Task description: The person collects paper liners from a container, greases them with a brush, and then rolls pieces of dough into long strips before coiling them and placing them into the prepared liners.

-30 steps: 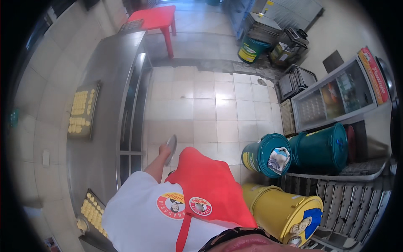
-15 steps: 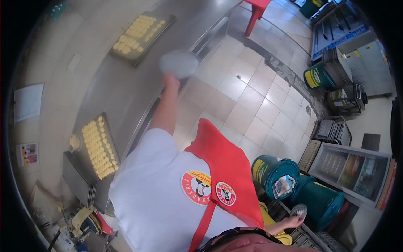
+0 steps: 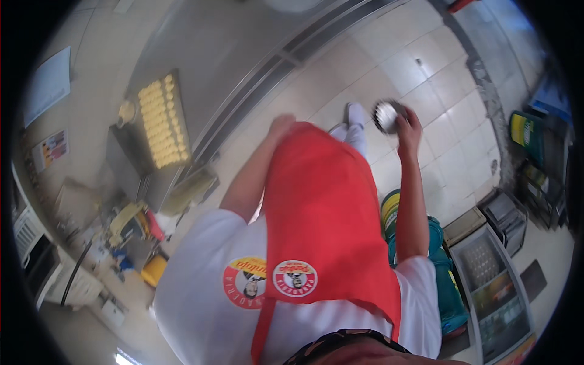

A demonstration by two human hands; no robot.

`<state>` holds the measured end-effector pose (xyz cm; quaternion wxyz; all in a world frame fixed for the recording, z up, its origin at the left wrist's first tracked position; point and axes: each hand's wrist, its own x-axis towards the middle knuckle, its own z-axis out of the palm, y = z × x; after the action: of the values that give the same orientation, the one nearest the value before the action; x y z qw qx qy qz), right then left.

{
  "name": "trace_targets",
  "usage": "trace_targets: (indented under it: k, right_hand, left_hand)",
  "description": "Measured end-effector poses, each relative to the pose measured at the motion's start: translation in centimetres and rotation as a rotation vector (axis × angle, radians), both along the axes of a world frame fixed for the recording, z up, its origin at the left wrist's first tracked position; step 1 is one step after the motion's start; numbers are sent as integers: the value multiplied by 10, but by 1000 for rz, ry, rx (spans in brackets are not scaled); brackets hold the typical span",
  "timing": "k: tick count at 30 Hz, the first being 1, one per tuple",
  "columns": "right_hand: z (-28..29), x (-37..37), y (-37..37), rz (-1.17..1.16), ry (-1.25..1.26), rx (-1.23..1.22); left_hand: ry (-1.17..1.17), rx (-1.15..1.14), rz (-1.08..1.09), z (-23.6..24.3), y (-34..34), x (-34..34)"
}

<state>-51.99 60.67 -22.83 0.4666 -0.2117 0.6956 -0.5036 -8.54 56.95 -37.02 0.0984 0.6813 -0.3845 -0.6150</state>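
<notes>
In the head view my right hand point(image 3: 407, 128) is closed on a round silver metal piece point(image 3: 384, 116) with a dark, scalloped edge, held out over the floor. My left hand point(image 3: 281, 125) is low beside the red apron point(image 3: 322, 213), blurred, its fingers unclear. A pale round plate point(image 3: 281, 3) lies on the steel table point(image 3: 201, 42), cut off by the top edge. A tray of small yellow dough pieces point(image 3: 163, 120) sits farther left on that table, beside a small container point(image 3: 126, 112).
Tiled floor point(image 3: 444, 146) extends ahead, with my white shoes point(image 3: 356, 114) on it. Teal drums point(image 3: 447, 292) and a glass-topped case point(image 3: 490, 286) stand at right, stacked trays point(image 3: 505, 216) beyond. Cluttered equipment point(image 3: 134, 231) and a dark hose point(image 3: 76, 267) are at lower left.
My left hand has left the pale plate on the table and dropped beside the apron. My right hand has swung forward with the metal piece. The view has turned left.
</notes>
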Motion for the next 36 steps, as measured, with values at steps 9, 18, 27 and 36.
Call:
trace_targets:
  k: [9,18,27,36]
  right_hand:
    - [-23,238,-325,539,177,-372]
    - [-70,276,-328,411,366,-459]
    - [-143,170,-60,210,209,182]
    - [-263,294,15,304,-119,208]
  left_hand:
    - [-605,241,399,139,271,163]
    - [-187,10,739,178,189,130]
    - [-775,-1086,-357,117,-78,183]
    - [-859,-1225,-941,87,-123,240]
